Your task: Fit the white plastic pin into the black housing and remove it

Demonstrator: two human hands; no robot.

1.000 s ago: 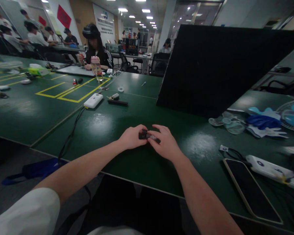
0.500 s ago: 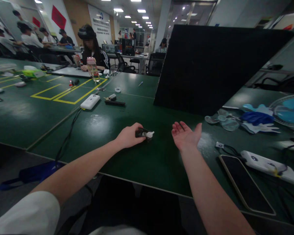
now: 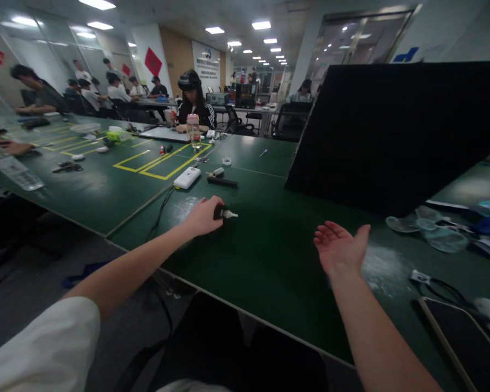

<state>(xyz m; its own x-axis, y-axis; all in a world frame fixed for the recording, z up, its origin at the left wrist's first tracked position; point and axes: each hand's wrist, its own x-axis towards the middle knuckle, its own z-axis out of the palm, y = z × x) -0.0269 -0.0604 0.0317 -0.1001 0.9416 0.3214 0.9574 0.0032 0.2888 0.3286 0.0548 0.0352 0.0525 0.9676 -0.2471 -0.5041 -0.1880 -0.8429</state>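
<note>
My left hand [image 3: 204,216] is closed around a small dark object with a white pointed tip [image 3: 230,214], held just over or on the green table [image 3: 269,250]. The tip points right; the fingers hide most of the dark body. My right hand [image 3: 341,250] rests palm up with the thumb spread and the fingers slightly bent. A thin dark streak crosses its fingers; whether that is a thin stick or a shadow I cannot tell. Beyond my left hand lie a black bar [image 3: 222,182] and a small grey cylinder [image 3: 217,172].
A large black panel [image 3: 392,136] leans at the right. Beside it lie clear fan blades [image 3: 436,228], a phone [image 3: 457,332] and a white power bank. Another white power bank [image 3: 187,178] with a cable is at the left. Across the table sits a person [image 3: 194,109] behind a bottle [image 3: 193,133].
The view has swung left. My left hand has moved left across the table with the dark object, whose white tip is turned to the right. My right hand stays palm up.
</note>
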